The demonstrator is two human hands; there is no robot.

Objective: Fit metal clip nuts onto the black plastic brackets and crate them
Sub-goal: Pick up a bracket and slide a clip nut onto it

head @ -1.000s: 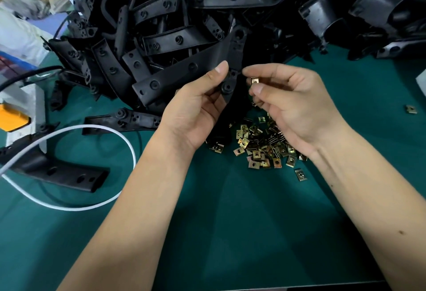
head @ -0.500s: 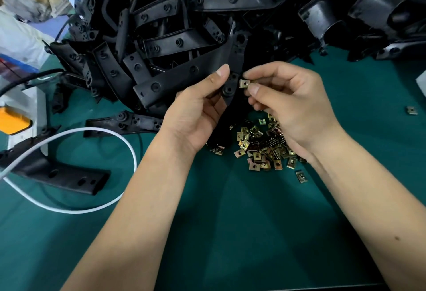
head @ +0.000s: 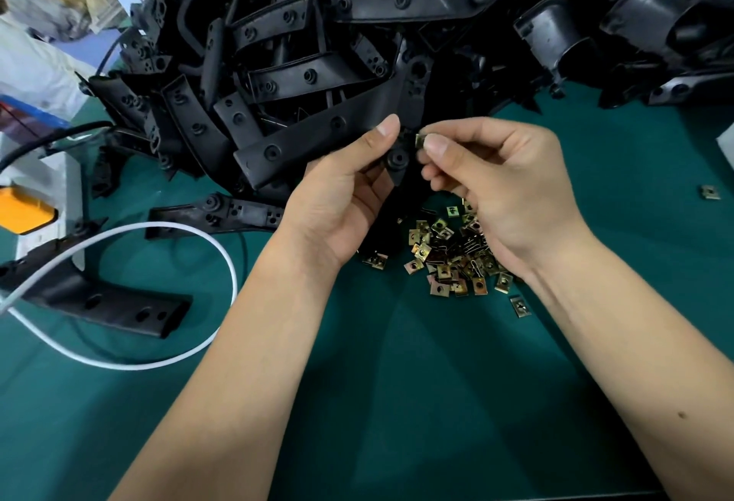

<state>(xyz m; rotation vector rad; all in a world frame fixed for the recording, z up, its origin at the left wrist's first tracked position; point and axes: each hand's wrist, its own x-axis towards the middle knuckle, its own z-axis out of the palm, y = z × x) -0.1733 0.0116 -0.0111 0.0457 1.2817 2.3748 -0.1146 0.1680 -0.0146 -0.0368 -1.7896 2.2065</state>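
The small brass-coloured metal clip nut (head: pixel 419 142), pinched in the right hand (head: pixel 504 187), sits at the tab edge of the long black plastic bracket (head: pixel 317 139) gripped by the left hand (head: pixel 341 198): fitting in progress; next, judged, push it home over the hole, loose nuts (head: pixel 452 254) lying at 6 o'clock on the green worktop (head: pixel 437 401).

Green mat (head: pixel 437 401) open in front, between and below the forearms — wide room to pass. Far side blocked by the big heap of black brackets (head: pixel 397 24), edge to edge. Loose clip nuts (head: pixel 449 258) scattered mid-mat under the right hand (head: pixel 504 191); one stray nut (head: pixel 710 193) at far right. Left side cluttered — white cable loop (head: pixel 190 294), lone bracket (head: pixel 103 302), second bracket (head: pixel 222 214) just beside the left hand (head: pixel 341 198).
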